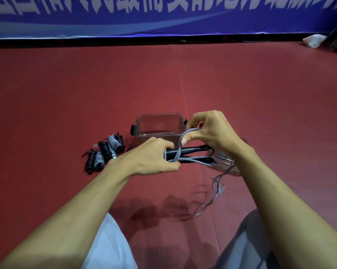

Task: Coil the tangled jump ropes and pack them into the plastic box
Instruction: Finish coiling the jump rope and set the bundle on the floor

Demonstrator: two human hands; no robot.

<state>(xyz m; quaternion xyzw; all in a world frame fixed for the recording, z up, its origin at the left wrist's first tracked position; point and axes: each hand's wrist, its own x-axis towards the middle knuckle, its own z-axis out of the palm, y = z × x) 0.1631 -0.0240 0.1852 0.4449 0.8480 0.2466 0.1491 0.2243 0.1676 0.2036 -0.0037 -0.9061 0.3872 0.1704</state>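
Note:
My left hand (154, 156) grips the ends of two black jump-rope handles (192, 150) held side by side above the red floor. A grey rope (180, 144) crosses over the handles in a loop. My right hand (208, 129) pinches the top of that loop between thumb and fingers. The rest of the grey rope (216, 189) hangs down and trails loose on the floor. The clear plastic box (159, 125) stands open just behind my hands, with nothing visible inside. Several coiled black and grey ropes (103, 152) lie in a pile left of the box.
The box's clear lid (224, 164) lies on the floor under my right wrist. A blue banner (163, 14) runs along the far edge of the red mat. A crumpled white bag (313, 40) sits at the far right. My knees fill the bottom edge.

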